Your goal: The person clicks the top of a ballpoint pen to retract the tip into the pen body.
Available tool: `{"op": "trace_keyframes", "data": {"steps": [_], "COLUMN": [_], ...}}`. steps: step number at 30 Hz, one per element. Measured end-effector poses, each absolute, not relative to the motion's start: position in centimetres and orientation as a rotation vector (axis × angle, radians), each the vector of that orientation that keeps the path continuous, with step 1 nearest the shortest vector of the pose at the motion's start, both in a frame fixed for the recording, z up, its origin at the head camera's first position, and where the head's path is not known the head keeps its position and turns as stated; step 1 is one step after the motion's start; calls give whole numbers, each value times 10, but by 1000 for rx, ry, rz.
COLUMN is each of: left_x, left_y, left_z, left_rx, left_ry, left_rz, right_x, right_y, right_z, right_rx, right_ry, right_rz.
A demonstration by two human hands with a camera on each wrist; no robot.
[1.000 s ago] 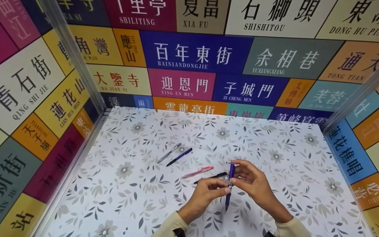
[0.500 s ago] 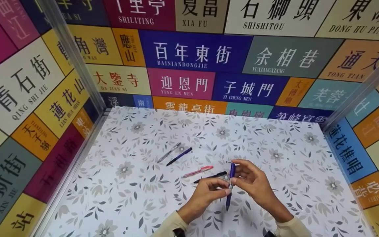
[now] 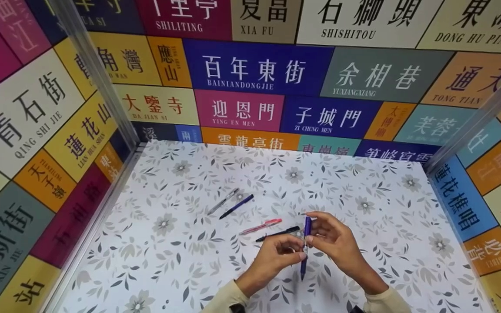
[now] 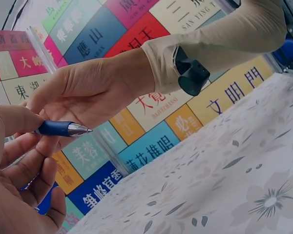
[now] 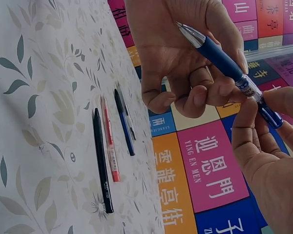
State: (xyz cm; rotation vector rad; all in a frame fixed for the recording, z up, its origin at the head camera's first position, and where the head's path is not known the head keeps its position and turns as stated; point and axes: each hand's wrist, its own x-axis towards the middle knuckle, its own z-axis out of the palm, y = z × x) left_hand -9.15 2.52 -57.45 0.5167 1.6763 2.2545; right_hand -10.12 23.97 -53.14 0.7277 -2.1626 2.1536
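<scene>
Both hands hold one blue pen (image 3: 307, 225) above the near part of the table, its tip toward the person in the head view. My left hand (image 3: 270, 260) pinches it near the middle with thumb and fingers. The right hand (image 3: 341, 243) pinches its back end. A silver cone tip and a dark blue grip show on the pen (image 5: 219, 58) in the right wrist view, with a clear printed section behind the grip. Fingers partly cover the back end there. On the table beyond the left hand lie a black pen (image 3: 283, 233) and a pink pen (image 3: 261, 226).
Farther left on the patterned white tabletop (image 3: 337, 187) lie a dark blue pen (image 3: 237, 206) and a clear grey pen (image 3: 223, 201), side by side. Panels with coloured name signs (image 3: 259, 67) close off the back, left and right of the table.
My left fingers and the pen's tip have shifted slightly toward the right and toward the person. The right hand stays almost still; the pens on the table have not moved.
</scene>
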Motion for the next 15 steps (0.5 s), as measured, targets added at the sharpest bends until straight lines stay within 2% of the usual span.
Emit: {"op": "trace_keyframes", "data": {"steps": [15], "left_x": [-86], "left_y": [30], "left_z": [-574], "left_rx": [416], "left_ry": [1698], "left_rz": [2255], "right_x": [-99], "right_y": [240], "right_z": [-534], "right_rx": [747], "right_ry": [-2190], "right_rz": [2111]}}
